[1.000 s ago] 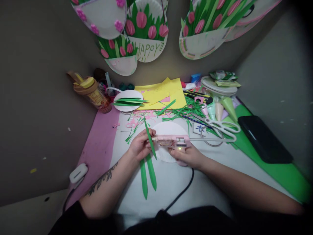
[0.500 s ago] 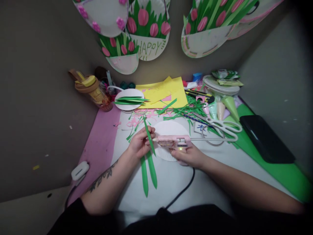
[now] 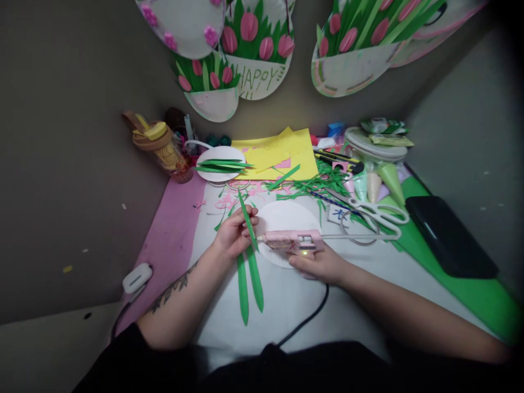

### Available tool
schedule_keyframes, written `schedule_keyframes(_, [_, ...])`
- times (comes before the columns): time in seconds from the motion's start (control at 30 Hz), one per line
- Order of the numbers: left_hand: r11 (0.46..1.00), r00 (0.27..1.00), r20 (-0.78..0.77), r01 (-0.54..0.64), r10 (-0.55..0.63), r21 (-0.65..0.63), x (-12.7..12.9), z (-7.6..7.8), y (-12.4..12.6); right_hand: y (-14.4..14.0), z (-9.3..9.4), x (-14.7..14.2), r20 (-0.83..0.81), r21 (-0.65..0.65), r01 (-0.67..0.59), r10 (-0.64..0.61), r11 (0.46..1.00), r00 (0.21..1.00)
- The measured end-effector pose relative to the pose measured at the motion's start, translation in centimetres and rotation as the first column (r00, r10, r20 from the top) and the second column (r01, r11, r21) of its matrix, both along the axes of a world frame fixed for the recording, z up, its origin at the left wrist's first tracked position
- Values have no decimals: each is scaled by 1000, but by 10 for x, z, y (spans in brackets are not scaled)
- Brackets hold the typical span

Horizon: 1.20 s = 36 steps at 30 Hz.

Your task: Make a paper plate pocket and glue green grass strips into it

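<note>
My left hand (image 3: 234,233) pinches a narrow green paper leaf (image 3: 246,217) with a pointed end, tilted over the table. My right hand (image 3: 321,263) is wrapped round a pink glue gun (image 3: 291,240) with a lit yellow-green light. Its nozzle points left and meets, or nearly meets, the lower part of the leaf. Under the glue gun lies a white paper disc (image 3: 282,215), partly covered. Two more green leaves (image 3: 255,284) lie on the white sheet below my left hand, their upper ends hidden by it.
A white oval (image 3: 210,174) bears several green leaves. Behind are yellow paper (image 3: 266,155), green scraps (image 3: 323,183) and white scissors (image 3: 374,207). A black case (image 3: 448,237) lies right, a lidded cup (image 3: 161,150) stands back left. Tulip paper-plate crafts (image 3: 260,76) hang on the wall.
The view has shifted slightly, moving the scene a little right. The glue gun's nozzle now sits nearer the leaf's lower end. Both hands keep their holds.
</note>
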<state>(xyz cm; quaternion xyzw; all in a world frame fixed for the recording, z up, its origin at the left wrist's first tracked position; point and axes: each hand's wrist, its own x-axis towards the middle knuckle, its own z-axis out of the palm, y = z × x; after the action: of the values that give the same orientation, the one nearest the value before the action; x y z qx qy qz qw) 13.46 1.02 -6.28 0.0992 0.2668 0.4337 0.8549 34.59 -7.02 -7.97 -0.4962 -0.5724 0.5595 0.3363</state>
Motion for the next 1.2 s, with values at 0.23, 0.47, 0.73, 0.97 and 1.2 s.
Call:
schedule_keyframes(0.23, [999, 999, 15, -33, 33, -18, -5, 2, 4, -3, -10, 5, 19, -29, -103, 104, 994, 994])
schedule_keyframes(0.47, [996, 997, -14, -79, 79, -45, -5, 7, 5, -3, 2, 1, -39, 28, -120, 121, 992, 992])
schedule_keyframes(0.73, [991, 994, -12, -112, 111, -71, -5, 8, 5, 0, 4, 0, -103, 85, -210, 219, 974, 970])
schedule_keyframes(0.97, [989, 990, -32, -139, 137, -57, -5, 7, 6, 1, 9, 5, -279, 19, -298, 292, 954, 915])
schedule_keyframes(1.2, [982, 974, -129, -186, 184, -6, -2, 10, 0, 12, 4, 32, -358, -111, 314, -332, 943, 873])
